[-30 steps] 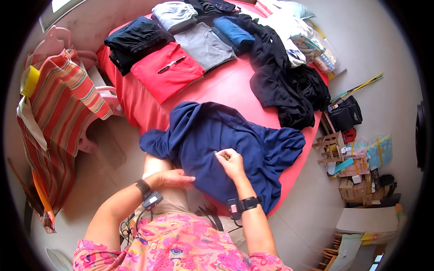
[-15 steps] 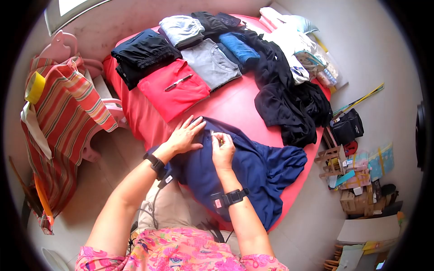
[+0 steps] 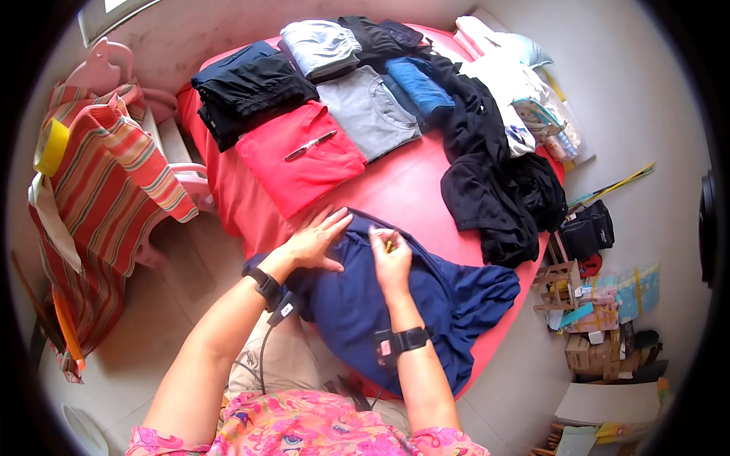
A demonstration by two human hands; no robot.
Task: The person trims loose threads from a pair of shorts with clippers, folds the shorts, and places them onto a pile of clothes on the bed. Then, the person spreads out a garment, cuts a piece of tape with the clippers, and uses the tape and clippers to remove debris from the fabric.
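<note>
Across the near part of the pink-covered surface lies a navy blue garment (image 3: 346, 311), bunched into folds at its right. My left hand (image 3: 315, 242) rests flat on its upper left part, fingers spread. My right hand (image 3: 391, 258) is closed in a pinch just above the same cloth, to the right of the left hand. A small yellow bit (image 3: 389, 246) shows between its fingers; what it belongs to is hidden. Beyond my left hand lies a folded red garment (image 3: 296, 182) with a pen (image 3: 310, 145) on top.
Folded black clothes (image 3: 251, 91), a grey T-shirt (image 3: 369, 110) and jeans (image 3: 422, 85) lie farther back. A loose black garment (image 3: 502, 190) spreads along the right side. A pink chair (image 3: 194, 178) draped with striped cloth (image 3: 106, 197) stands left. Boxes (image 3: 597, 353) sit on the right floor.
My right hand has shifted slightly right and lifted a little from the navy cloth, still pinched. My left hand stays flat on the garment. The whole view has shifted slightly.
</note>
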